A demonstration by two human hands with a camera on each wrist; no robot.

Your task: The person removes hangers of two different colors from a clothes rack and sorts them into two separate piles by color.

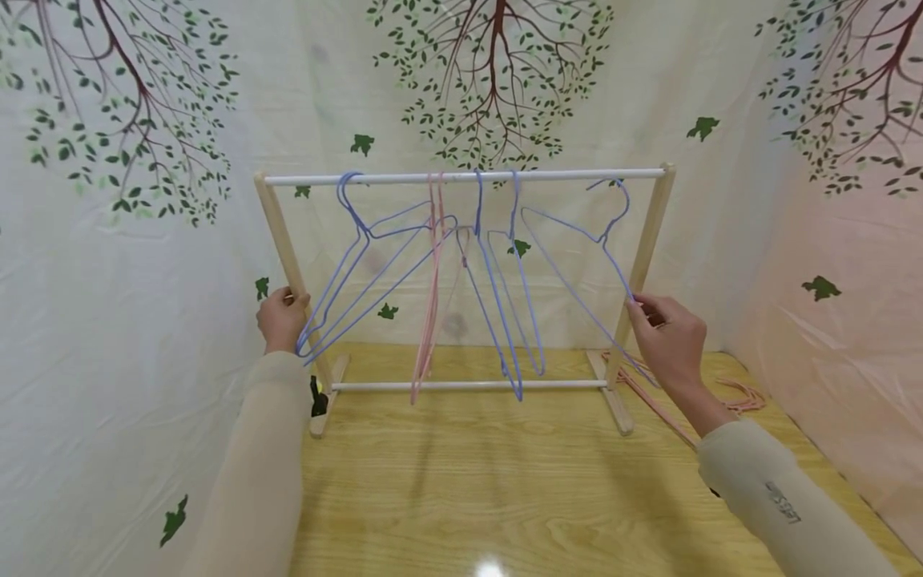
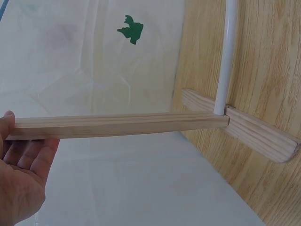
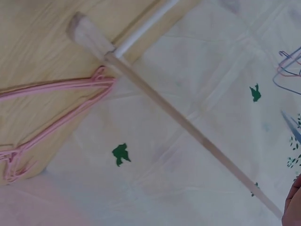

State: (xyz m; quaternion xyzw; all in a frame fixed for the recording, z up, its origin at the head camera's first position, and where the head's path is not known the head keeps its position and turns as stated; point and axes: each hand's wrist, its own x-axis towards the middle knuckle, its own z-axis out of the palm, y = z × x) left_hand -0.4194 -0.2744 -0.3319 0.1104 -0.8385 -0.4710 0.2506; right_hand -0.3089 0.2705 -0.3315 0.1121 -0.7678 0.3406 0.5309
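Two hands [image 1: 283, 320] [image 1: 669, 340] grip wooden posts [image 1: 280, 232] [image 1: 654, 224], the right hand apparently; blurred lettering [image 1: 783, 503] marks the right sleeve [image 1: 808, 481].

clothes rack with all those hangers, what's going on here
A person has both hands at the rack. The left hand grips the left wooden post, while the right hand pinches a blue hanger by its side, near the right end of the top bar; whether its hook sits on the bar is hard to tell. Other blue hangers and some pink hangers hang there, and loose pink ones lie on the table to the right.
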